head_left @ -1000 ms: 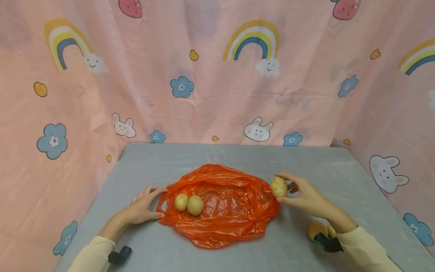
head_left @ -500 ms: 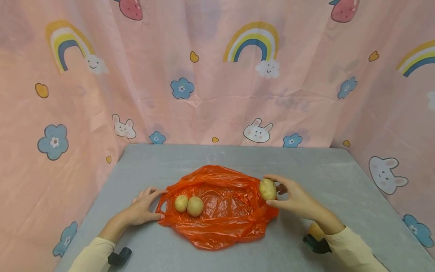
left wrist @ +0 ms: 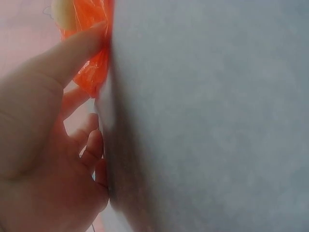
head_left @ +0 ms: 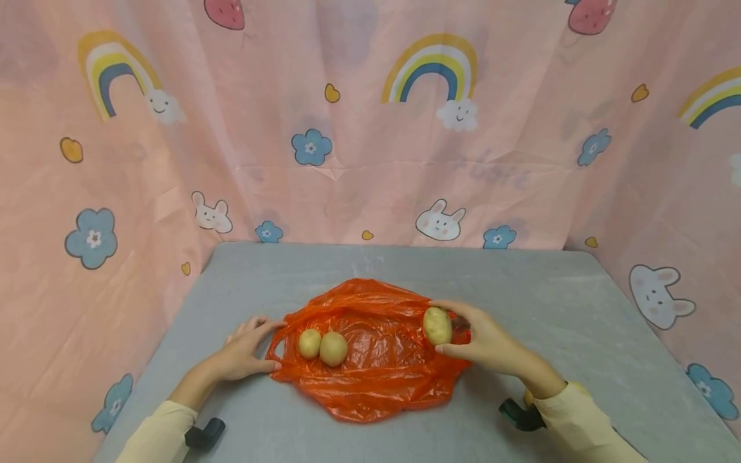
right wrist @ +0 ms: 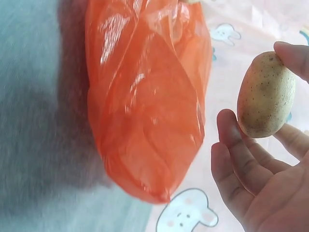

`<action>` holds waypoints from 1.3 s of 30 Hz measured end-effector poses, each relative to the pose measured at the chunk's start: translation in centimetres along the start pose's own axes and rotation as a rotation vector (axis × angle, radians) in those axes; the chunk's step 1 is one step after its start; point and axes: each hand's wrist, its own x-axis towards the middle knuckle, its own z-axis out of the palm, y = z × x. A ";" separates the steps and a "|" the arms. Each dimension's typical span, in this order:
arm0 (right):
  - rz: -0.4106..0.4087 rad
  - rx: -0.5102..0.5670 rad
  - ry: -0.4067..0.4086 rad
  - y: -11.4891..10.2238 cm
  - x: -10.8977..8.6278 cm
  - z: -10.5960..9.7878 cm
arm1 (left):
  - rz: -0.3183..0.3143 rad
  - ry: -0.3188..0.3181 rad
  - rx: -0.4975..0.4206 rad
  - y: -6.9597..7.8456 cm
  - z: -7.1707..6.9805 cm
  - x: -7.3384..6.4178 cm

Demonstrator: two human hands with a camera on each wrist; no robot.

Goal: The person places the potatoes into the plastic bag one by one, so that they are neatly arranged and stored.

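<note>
An orange-red plastic bag (head_left: 370, 389) lies spread on the table with its mouth open upward. At its left end sit two potatoes, a smaller one (head_left: 309, 344) touching a larger one (head_left: 333, 349). My left hand (head_left: 240, 354) rests at the left handle, thumb and forefinger spread and touching the bag; in the left wrist view the thumb presses on the plastic (left wrist: 91, 72). Above the bag's right end, my right hand (head_left: 494, 341) pinches an oval potato (head_left: 437, 326) between thumb and fingers. The right wrist view shows this potato (right wrist: 265, 94) beside the bag (right wrist: 145, 96).
Yellowish round things (head_left: 528, 398) lie by the right forearm, mostly hidden by the sleeve. Each wrist carries a black device. Around the grey table (head_left: 278, 270) hangs a pink curtain (head_left: 370, 199) with printed rabbits and rainbows.
My right hand has carried the potato leftward, from the bag's right edge to over its right end. The left hand, the bag and the two potatoes in it have stayed put.
</note>
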 end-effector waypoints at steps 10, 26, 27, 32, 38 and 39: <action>-0.032 0.037 -0.038 -0.8 0.9 1.7 | 0.012 0.003 0.017 -0.1 0.0 0.1; -0.031 0.084 -0.096 -2.1 1.9 3.6 | 0.003 0.000 0.012 -0.1 0.0 0.2; -0.028 0.084 -0.101 -2.2 2.0 3.7 | 0.002 0.000 0.010 -0.1 0.0 0.2; -0.022 0.099 -0.130 -2.8 2.2 4.5 | 0.004 0.002 0.004 0.0 0.0 0.2; -0.018 0.113 -0.164 -3.3 2.2 5.8 | 0.008 0.009 0.006 0.1 0.0 0.1; -0.020 0.118 -0.168 -3.3 2.2 6.1 | 0.007 0.009 0.007 0.1 0.0 0.1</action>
